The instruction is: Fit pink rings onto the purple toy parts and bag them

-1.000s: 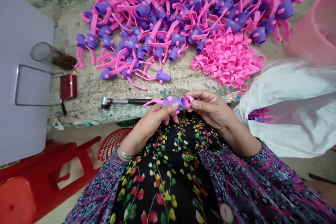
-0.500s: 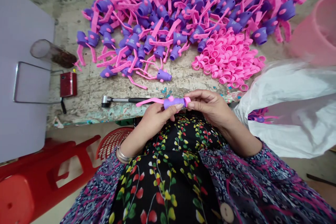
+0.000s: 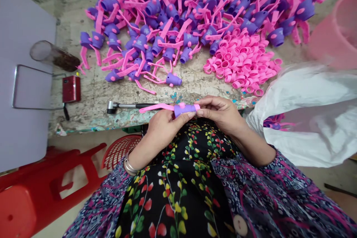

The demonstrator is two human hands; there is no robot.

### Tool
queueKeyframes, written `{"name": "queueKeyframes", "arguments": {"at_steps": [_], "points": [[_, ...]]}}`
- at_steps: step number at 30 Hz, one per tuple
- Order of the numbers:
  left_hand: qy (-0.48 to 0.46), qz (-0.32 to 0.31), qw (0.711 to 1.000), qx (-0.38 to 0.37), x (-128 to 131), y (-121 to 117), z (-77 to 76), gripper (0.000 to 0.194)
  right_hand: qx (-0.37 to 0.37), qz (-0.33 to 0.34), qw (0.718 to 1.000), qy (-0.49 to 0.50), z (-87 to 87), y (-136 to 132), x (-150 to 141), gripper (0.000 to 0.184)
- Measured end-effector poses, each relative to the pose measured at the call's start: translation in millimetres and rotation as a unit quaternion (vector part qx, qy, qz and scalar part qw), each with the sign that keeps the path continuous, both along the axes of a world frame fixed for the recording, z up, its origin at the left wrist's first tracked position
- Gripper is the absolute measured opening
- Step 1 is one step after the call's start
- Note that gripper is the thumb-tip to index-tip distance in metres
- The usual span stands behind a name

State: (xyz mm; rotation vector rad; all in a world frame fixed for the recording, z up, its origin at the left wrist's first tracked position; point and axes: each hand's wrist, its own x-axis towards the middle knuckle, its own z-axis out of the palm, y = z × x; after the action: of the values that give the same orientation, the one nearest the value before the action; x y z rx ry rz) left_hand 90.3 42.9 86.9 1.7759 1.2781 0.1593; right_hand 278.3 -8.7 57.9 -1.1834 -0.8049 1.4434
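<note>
The right hand (image 3: 220,113) could pass over the stained workbench (image 3: 195,89) to the pink rings (image 3: 240,63) beside the white bag (image 3: 306,126).

One left hand (image 3: 164,130) and one right hand (image 3: 220,113) share one purple-and-pink plastic piece (image 3: 184,110). Around them are one hand tool (image 3: 125,105), one clear tube (image 3: 46,54), one red box (image 3: 71,89), one red stool (image 3: 19,208), one red basket (image 3: 121,151), one pink tub (image 3: 337,33) and one white bag (image 3: 306,134).

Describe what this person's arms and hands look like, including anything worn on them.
The left hand and right hand are bare, with no gloves. The left sleeve and right sleeve are dark navy, patterned with pink and white squiggles. A silver bangle circles the left wrist.
</note>
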Motion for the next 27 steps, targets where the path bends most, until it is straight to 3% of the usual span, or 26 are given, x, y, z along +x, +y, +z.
{"name": "queueKeyframes", "arguments": {"at_steps": [17,21,24,27], "points": [[0.142,-0.037,0.984,0.105,-1.9,-1.5,6.7,0.056,0.049,-0.028,0.997,-0.045,-1.8,-0.6,-9.0,0.024],[0.021,-0.04,0.997,0.07,-4.6,1.7,0.0,0.049,0.078,-0.043,0.992,-0.093,3.6,-6.1,-14.5,0.02],[-0.12,-0.043,0.991,-0.035,-5.9,2.0,-7.9,0.049,0.128,-0.069,0.978,-0.151,9.0,-10.1,-19.6,0.023],[-0.228,-0.021,0.962,-0.147,-7.2,-0.1,-14.5,0.053,0.177,-0.074,0.963,-0.187,15.4,-12.0,-23.3,0.03]]}}
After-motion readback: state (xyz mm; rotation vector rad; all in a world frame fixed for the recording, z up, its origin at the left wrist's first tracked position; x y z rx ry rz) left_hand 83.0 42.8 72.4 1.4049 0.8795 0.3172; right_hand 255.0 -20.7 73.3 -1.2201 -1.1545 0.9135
